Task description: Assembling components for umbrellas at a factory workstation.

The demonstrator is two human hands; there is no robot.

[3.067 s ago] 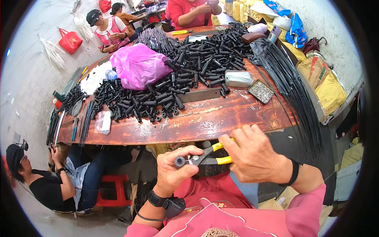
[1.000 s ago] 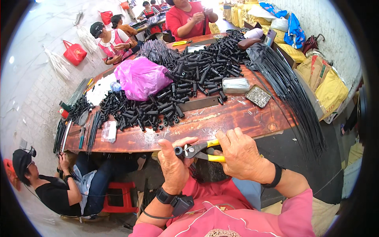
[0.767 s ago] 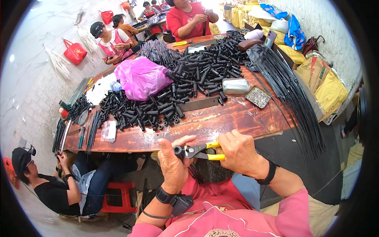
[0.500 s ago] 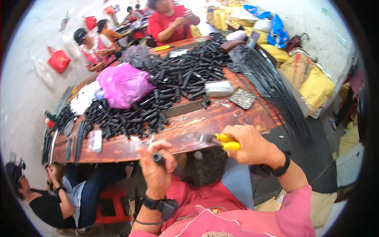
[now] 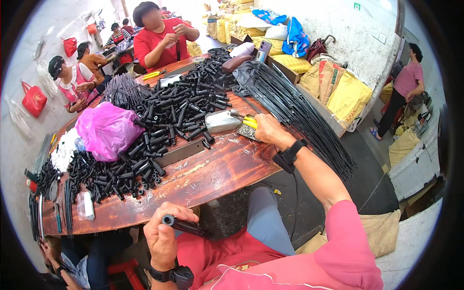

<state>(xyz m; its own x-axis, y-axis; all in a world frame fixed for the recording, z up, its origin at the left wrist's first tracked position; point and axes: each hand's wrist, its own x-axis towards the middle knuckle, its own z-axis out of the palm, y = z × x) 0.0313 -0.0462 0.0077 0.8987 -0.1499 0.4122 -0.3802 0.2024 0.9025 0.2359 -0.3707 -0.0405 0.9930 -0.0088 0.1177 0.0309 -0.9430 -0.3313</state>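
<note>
My left hand (image 5: pixel 162 237) is above my lap, its fingers wrapped round a black tube (image 5: pixel 186 226) with a round hollow end showing at the thumb. My right hand (image 5: pixel 271 131) reaches out over the table and grips pliers with yellow handles (image 5: pixel 250 122). Their jaws are at a small tray (image 5: pixel 249 132) of tiny silvery pieces; whether they pinch one is too small to tell. Beside that tray lies a silvery-white block-shaped packet (image 5: pixel 221 122). A big heap of short black tubes (image 5: pixel 181 104) spreads over the reddish wooden table (image 5: pixel 212 166).
A pink plastic bag (image 5: pixel 108 130) sits on the heap. A bundle of long black rods (image 5: pixel 299 116) overhangs the table's right edge. A flat metal bar (image 5: pixel 181 153) lies before the heap. Across the table stands a person in red (image 5: pixel 162 46); others sit at left.
My right hand has carried the pliers from above the front edge out to the small tray. My left hand keeps hold of the black tube, nearer to me. The view has swung right.
</note>
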